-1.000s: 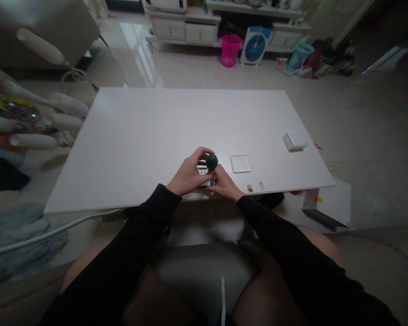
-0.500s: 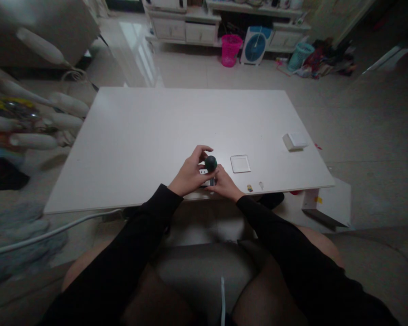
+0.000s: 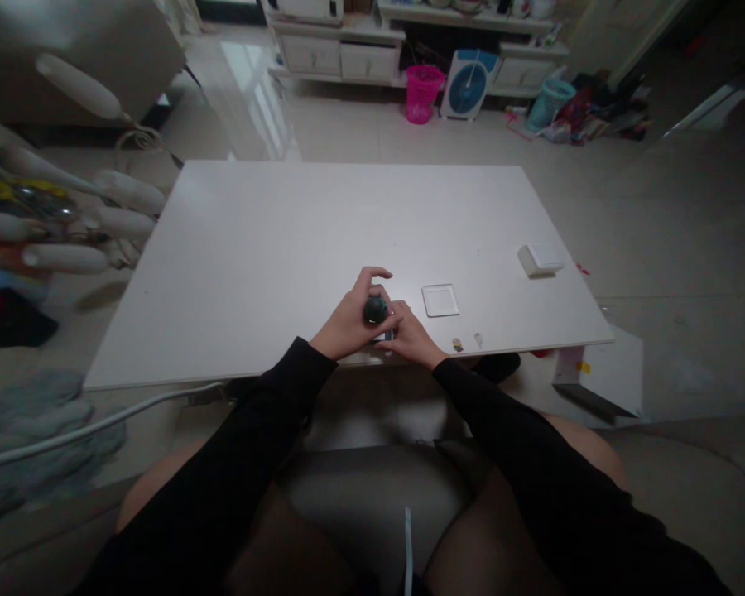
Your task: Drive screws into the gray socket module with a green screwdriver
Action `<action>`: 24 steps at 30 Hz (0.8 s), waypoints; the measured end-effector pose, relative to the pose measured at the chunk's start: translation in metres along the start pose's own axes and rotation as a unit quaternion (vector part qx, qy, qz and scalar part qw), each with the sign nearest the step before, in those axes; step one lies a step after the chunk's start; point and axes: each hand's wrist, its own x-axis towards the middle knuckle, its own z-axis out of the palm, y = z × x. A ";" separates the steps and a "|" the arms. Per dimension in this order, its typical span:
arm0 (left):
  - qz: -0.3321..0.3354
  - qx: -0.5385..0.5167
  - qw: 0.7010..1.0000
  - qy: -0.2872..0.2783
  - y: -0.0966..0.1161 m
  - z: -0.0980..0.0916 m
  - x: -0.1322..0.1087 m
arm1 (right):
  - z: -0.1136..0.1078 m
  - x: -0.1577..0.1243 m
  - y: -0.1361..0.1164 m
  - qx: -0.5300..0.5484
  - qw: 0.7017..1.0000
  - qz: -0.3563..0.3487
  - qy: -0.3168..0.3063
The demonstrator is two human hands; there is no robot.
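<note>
Both my hands meet at the near edge of the white table (image 3: 285,240). My left hand (image 3: 346,329) is curled around a small white socket module (image 3: 385,334), its fingers arched over the top. My right hand (image 3: 413,339) is closed beside it, pinching a screwdriver whose round dark green handle (image 3: 376,310) points up at me between the two hands. The shaft and the socket's face are mostly hidden by my fingers. A white square cover plate (image 3: 440,300) lies flat just right of my right hand.
A white switch box (image 3: 539,259) sits near the table's right edge. Two tiny bits (image 3: 465,341) lie by the front edge. A rack of white tubes (image 3: 68,215) stands left; a cardboard box (image 3: 602,372) is on the floor right. Pink basket (image 3: 423,81) and fan (image 3: 468,85) stand far back.
The green handle has tipped down and left, closer to my left palm. My left fingers have closed further over it. The right hand has barely moved.
</note>
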 end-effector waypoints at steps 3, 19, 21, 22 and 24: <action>0.003 0.029 0.999 0.028 -0.001 -0.002 0.001 | 0.000 0.000 0.000 0.000 1.000 0.002 0.001; -0.007 0.003 1.000 -0.004 0.001 -0.005 -0.001 | 0.000 -0.001 -0.002 0.023 1.000 0.006 0.009; 0.000 0.001 1.000 0.002 -0.001 -0.001 -0.001 | 0.000 -0.001 -0.002 0.024 1.000 0.011 0.007; 0.006 0.000 1.000 0.012 -0.002 0.000 0.000 | 0.001 -0.001 -0.001 0.023 1.000 0.011 0.007; 0.013 -0.006 0.999 0.039 -0.005 0.003 0.001 | 0.001 0.000 -0.002 0.019 1.000 0.007 0.010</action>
